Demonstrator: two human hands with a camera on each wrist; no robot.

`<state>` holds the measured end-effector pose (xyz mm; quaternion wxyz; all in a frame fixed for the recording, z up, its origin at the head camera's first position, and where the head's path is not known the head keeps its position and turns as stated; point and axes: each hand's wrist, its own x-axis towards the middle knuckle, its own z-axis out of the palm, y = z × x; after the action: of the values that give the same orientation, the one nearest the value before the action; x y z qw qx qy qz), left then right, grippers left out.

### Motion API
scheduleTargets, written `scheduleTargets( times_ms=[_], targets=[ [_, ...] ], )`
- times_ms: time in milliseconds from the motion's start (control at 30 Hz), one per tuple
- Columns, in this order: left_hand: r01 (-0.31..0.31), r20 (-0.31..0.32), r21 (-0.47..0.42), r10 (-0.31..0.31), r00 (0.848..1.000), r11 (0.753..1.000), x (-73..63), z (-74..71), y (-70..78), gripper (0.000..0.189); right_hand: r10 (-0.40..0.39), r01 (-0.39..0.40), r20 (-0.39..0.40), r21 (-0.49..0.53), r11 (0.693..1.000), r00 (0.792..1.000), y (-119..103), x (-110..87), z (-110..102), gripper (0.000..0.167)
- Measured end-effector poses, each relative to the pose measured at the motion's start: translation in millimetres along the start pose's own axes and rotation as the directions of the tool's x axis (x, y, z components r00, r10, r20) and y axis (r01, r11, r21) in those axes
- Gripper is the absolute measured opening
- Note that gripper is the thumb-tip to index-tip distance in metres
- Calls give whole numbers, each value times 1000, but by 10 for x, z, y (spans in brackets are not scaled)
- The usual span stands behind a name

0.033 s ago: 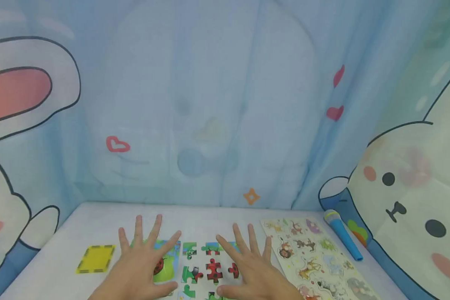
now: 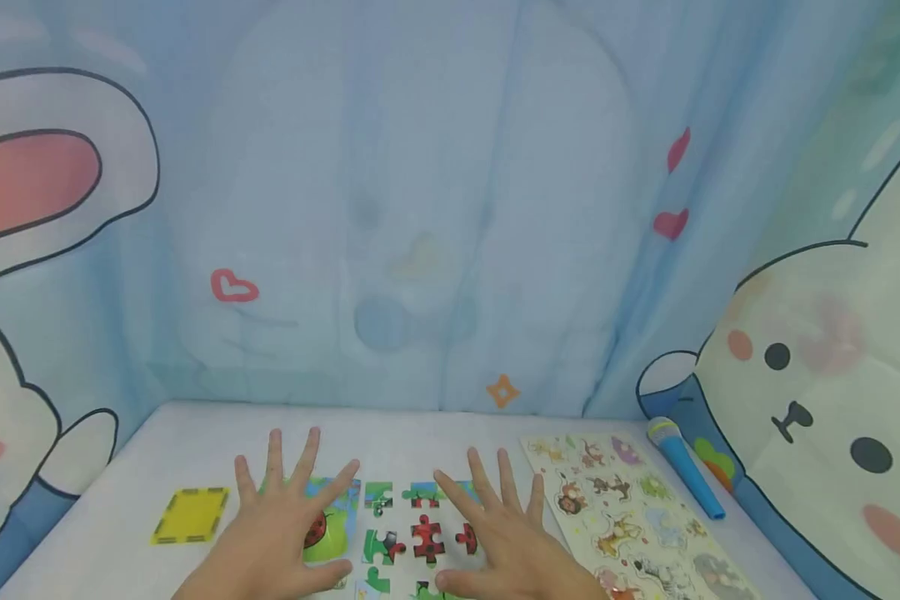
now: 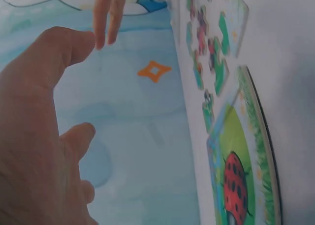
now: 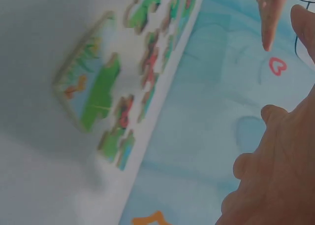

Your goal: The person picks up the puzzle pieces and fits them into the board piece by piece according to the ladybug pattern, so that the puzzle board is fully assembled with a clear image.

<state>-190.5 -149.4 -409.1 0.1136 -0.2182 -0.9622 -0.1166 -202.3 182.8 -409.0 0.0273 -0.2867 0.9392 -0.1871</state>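
Observation:
My left hand point(image 2: 277, 521) is spread over the ladybug picture board point(image 2: 332, 533), fingers straight and apart, covering much of it in the head view. My right hand point(image 2: 506, 533) is spread too, overlapping the right side of the loose jigsaw pieces. Between the hands lie several of those pieces, among them a red one point(image 2: 427, 540) and a green one point(image 2: 378, 546). Both wrist views show the hands raised above the table with nothing in them. In the left wrist view the ladybug point(image 3: 236, 185) shows plainly; a corner jigsaw piece point(image 4: 91, 82) lies nearest in the right wrist view.
A yellow square frame point(image 2: 191, 515) lies left of my left hand. To the right is an animal puzzle board point(image 2: 622, 521), with a blue toy microphone point(image 2: 686, 467) beyond it near the table's right edge. A blue cartoon curtain point(image 2: 420, 208) hangs behind the white table point(image 2: 420, 423).
My left hand has shifted very slightly to the left. The right hand has barely moved, and the objects lie as before.

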Motion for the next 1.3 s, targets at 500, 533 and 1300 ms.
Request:
scheduleTargets(
  times_ms=[500, 533, 1300],
  targets=[
    [83, 87, -466, -48, 995, 881, -210, -9, -669, 81, -48, 47, -16, -51, 998, 999, 16, 227, -218, 82],
    [108, 119, -463, -59, 991, 880, -224, 21, -688, 79, -52, 51, -15, -59, 997, 999, 4, 275, -237, 81],
    [177, 275, -423, -61, 960, 889, -390, 100, -774, 43, 49, 26, 275, -260, 965, 960, -379, 1279, 208, 48]
  ],
)
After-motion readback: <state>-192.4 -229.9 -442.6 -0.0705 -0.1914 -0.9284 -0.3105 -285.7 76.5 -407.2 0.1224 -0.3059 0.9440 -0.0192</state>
